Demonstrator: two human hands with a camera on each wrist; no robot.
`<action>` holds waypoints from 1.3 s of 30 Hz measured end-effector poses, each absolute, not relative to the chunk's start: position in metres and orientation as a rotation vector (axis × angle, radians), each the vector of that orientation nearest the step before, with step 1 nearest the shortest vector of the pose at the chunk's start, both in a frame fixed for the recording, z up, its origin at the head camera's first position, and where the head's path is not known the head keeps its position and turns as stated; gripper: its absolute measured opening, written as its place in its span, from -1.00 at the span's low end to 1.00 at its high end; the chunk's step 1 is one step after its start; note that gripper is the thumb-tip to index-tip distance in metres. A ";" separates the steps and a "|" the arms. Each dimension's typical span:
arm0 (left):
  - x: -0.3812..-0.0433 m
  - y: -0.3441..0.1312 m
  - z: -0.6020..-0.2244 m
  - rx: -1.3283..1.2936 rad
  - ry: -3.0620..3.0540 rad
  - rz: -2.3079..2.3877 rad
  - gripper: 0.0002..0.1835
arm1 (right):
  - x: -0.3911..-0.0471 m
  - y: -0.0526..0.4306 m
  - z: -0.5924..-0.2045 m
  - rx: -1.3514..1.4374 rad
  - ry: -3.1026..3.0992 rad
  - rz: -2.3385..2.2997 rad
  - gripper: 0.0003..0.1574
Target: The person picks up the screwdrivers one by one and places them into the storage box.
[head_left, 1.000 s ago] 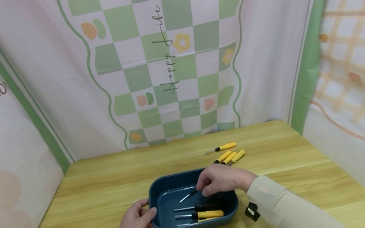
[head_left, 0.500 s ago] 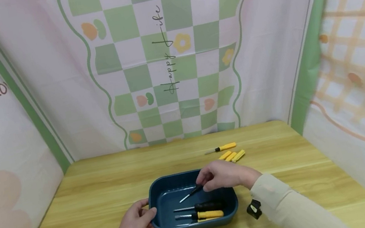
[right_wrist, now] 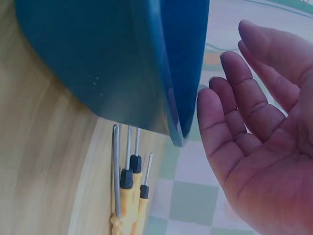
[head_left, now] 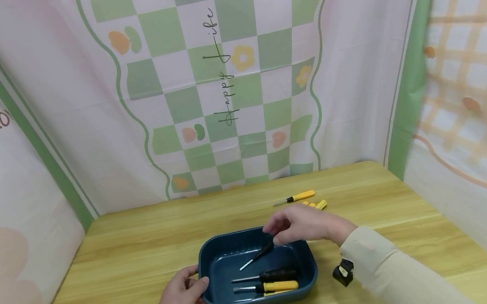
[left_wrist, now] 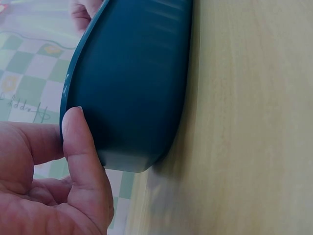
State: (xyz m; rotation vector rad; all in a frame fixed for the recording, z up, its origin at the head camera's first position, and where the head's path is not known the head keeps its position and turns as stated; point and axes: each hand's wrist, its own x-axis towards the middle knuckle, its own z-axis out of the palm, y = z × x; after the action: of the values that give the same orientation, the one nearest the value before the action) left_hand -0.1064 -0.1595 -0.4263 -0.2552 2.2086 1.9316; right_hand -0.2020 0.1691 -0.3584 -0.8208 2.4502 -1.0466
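Right hand [head_left: 304, 224] above blue tray [head_left: 219, 281]

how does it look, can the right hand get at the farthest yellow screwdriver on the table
Probably yes: the right hand looks empty above the blue tray, and the farthest yellow screwdriver lies uncovered beyond. Three yellow screwdrivers lie between, but seem low enough to pass over.
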 end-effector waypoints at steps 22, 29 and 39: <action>-0.108 -0.159 -0.428 -0.257 2.211 1.915 -0.49 | -0.209 0.187 -0.353 -0.777 2.487 -1.079 -0.53; -0.108 -0.159 -0.429 -0.252 2.212 1.916 -0.49 | -0.213 0.197 -0.354 -0.758 2.524 -1.117 -0.55; -0.108 -0.157 -0.429 -0.258 2.215 1.918 -0.50 | -0.224 0.214 -0.360 -0.702 2.543 -1.200 -0.50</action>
State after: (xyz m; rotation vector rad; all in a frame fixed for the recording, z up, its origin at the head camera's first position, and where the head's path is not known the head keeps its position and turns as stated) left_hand -0.1077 -0.1566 -0.4288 -0.2575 2.2145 1.9181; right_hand -0.2236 0.2141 -0.3601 -0.7016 2.5426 -1.1995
